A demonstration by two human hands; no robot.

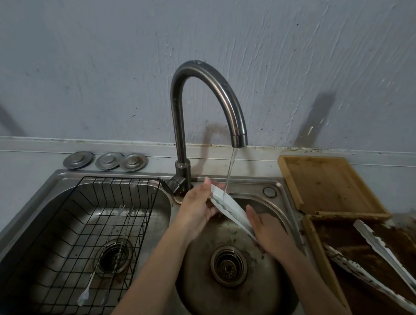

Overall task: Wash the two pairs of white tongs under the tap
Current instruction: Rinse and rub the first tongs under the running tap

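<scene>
One pair of white tongs [229, 205] is held slanted over the right sink basin [235, 297], its upper end under the stream of water [230, 170] running from the curved metal tap [218, 91]. My left hand [198, 206] grips the upper end. My right hand [268, 230] holds the lower end. The second pair of white tongs [375, 252], speckled with brown dirt, lies spread apart on a dirty wooden tray [315, 241] at the right.
The left basin [35, 222] holds a black wire rack [93, 235] with a few thin metal utensils [97, 271]. Three metal drain lids [105, 160] sit behind it. A clean wooden tray [328, 182] lies beside the tap on the right counter.
</scene>
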